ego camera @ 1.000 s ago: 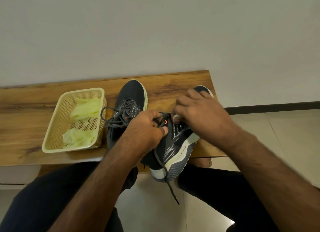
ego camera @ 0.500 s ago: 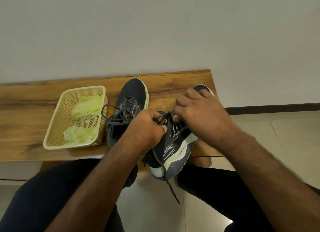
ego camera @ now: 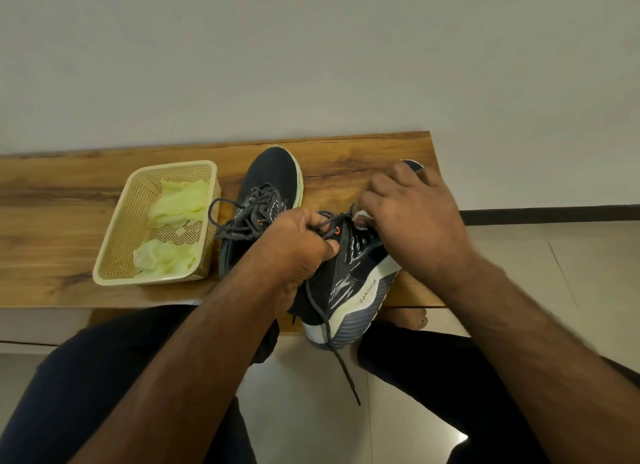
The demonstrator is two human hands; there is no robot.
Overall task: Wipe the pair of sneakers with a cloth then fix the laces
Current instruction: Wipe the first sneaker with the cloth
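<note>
Two dark sneakers: one (ego camera: 273, 186) flat on the bench (ego camera: 52, 221), one (ego camera: 353, 276) tilted. Left hand (ego camera: 294, 252) grips its lace (ego camera: 332, 342); right hand (ego camera: 412, 218) pinches laces. One basket (ego camera: 114, 252), two green cloths (ego camera: 180, 200).

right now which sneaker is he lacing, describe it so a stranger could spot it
On the wooden bench, right of the yellow basket, two dark sneakers lie side by side. It is the right-hand sneaker, tilted on its side with its heel past the bench's near edge, gripped by the left hand; the other sneaker sits flat, untouched.
</note>
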